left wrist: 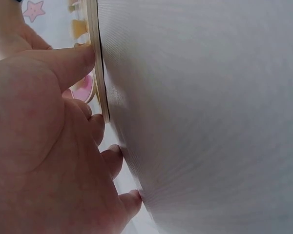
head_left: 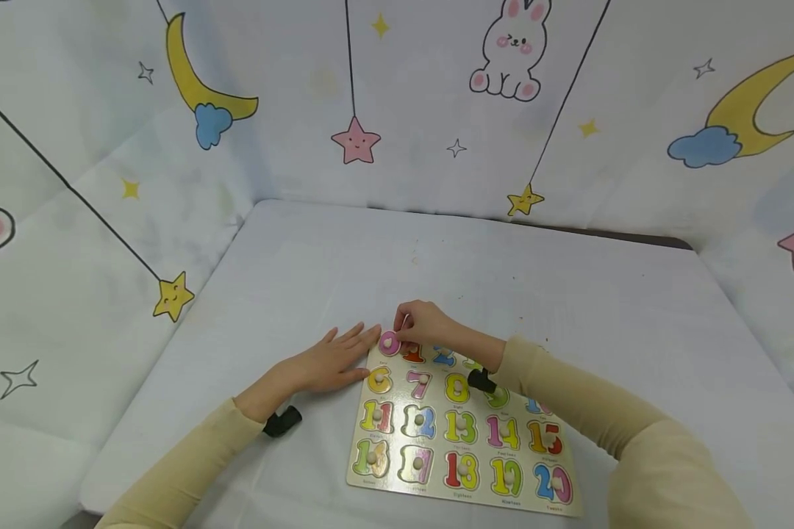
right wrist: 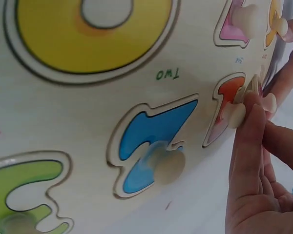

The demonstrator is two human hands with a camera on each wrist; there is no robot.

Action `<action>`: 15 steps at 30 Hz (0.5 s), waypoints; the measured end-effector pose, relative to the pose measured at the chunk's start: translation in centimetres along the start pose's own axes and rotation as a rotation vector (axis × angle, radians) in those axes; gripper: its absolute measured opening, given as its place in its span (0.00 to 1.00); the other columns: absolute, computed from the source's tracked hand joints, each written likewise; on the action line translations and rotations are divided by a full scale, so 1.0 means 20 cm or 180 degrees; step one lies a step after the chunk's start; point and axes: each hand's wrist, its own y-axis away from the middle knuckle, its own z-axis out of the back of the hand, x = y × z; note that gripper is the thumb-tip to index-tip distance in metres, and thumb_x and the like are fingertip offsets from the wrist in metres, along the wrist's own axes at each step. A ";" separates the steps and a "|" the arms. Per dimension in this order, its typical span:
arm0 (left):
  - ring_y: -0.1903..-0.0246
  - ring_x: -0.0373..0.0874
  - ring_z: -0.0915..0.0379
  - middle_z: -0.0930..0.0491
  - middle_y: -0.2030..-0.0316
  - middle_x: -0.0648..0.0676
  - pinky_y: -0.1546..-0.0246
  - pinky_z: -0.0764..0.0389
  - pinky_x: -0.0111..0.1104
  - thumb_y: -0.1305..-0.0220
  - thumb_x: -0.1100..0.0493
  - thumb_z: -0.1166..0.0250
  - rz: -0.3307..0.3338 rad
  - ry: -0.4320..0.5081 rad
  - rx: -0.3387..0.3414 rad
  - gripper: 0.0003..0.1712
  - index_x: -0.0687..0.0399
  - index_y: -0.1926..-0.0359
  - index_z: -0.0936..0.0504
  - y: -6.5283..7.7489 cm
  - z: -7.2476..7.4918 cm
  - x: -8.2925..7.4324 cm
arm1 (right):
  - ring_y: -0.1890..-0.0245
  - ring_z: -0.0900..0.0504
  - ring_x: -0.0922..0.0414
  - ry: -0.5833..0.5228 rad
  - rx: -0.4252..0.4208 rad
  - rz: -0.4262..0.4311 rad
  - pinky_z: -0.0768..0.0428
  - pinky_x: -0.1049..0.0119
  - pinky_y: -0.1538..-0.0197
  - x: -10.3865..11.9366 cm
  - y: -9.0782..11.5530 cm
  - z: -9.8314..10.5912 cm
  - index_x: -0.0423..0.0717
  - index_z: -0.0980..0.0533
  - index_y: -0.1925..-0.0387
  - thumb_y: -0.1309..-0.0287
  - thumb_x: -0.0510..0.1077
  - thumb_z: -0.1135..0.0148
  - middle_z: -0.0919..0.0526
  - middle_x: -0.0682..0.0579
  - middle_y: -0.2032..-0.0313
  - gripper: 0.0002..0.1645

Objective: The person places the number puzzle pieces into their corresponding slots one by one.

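A wooden number puzzle board (head_left: 397,481) lies on the table, its knobbed pieces in rows. At its upper left corner, my right hand (head_left: 426,323) pinches the edge of the pink zero piece (head_left: 389,343). The right wrist view shows this zero piece (right wrist: 256,85) tilted beside the red one piece (right wrist: 227,97), its knob facing outward. My left hand (head_left: 331,361) lies with fingers spread at the board's left edge. In the left wrist view, the left thumb (left wrist: 78,63) touches the board edge (left wrist: 95,53), while other fingertips touch the table.
The white-covered table (head_left: 344,257) extends behind and to both sides of the board. A patterned cloth backdrop (head_left: 423,110) with moons, stars and a rabbit stands around it. Black wrist devices (head_left: 283,421) sit below the wrists, and the right forearm crosses over the board's upper right.
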 end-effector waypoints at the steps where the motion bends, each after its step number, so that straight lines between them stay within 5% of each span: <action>1: 0.30 0.50 0.66 0.56 0.28 0.53 0.37 0.60 0.55 0.30 0.44 0.50 0.0001 -0.0004 0.0003 0.40 0.55 0.27 0.56 0.00 0.00 0.00 | 0.82 0.21 0.58 0.0017 -0.0011 -0.0002 0.22 0.68 0.75 0.00 0.00 0.00 0.41 0.26 0.70 0.44 0.38 0.35 0.21 0.52 0.80 0.06; 15: 0.31 0.52 0.65 0.55 0.29 0.54 0.37 0.60 0.55 0.30 0.45 0.50 -0.0032 0.0001 -0.0007 0.40 0.57 0.27 0.55 0.00 0.01 -0.01 | 0.81 0.21 0.58 0.0112 -0.0049 0.0012 0.22 0.70 0.75 0.04 0.01 -0.05 0.39 0.24 0.66 0.42 0.38 0.37 0.23 0.52 0.78 0.05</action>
